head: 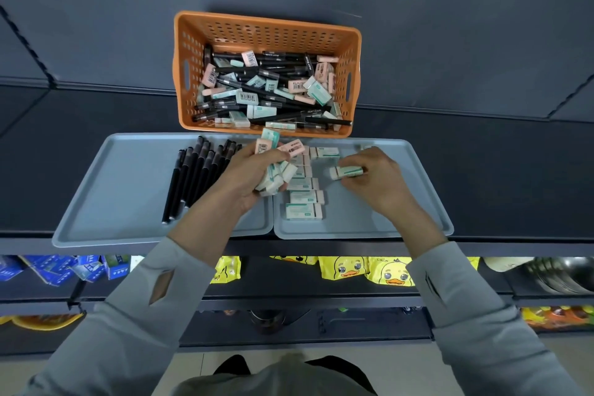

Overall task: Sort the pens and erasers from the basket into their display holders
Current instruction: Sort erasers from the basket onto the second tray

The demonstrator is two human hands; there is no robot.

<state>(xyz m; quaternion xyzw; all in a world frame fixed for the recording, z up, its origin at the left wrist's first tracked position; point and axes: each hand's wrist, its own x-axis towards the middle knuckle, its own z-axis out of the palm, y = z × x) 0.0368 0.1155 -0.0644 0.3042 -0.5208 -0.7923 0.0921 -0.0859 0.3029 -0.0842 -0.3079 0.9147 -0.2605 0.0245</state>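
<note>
Pinching eraser [347, 171], long axis crosswise, your right hand [374, 178] sits just right of column [303, 198]; left hand [242, 178] grips bunch [276, 174].

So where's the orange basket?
In the head view, the basket stands top centre, just behind where the left tray and right tray meet.

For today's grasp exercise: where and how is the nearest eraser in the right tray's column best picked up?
Probably pinch the nearest eraser by its two short ends, coming from above: it lies flat on the right tray, and the next eraser crowds its far long side.
</note>
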